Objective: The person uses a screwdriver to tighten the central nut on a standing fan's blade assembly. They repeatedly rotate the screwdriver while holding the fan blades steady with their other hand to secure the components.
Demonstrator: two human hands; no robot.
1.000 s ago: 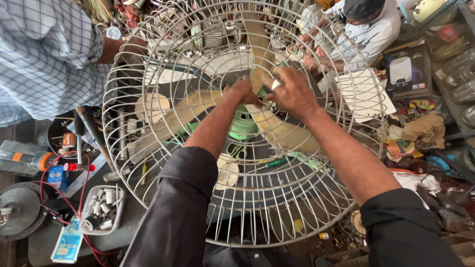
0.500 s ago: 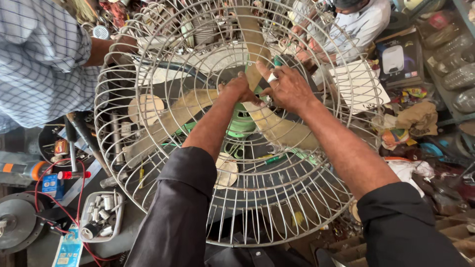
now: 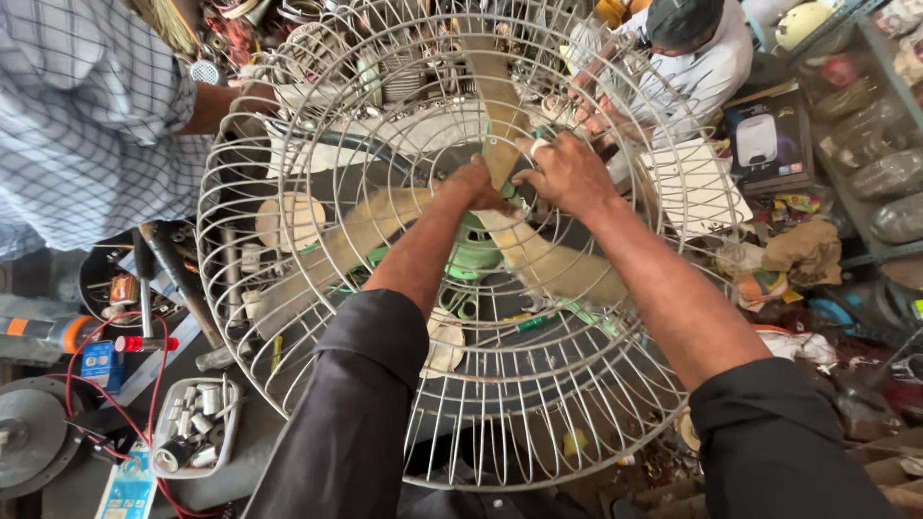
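we see a large wire fan guard (image 3: 317, 288) tilted over a cluttered workbench, with 3 beige blades (image 3: 365, 231) and a green hub (image 3: 476, 252) inside it. our left hand (image 3: 478, 185) pinches at the centre of the blades, fingers closed on the hub fitting. our right hand (image 3: 569, 173) grips the same spot from the other side. a person in a checked shirt (image 3: 82, 106) holds the guard's far rim; a tray of small parts (image 3: 192, 428) sits nearby
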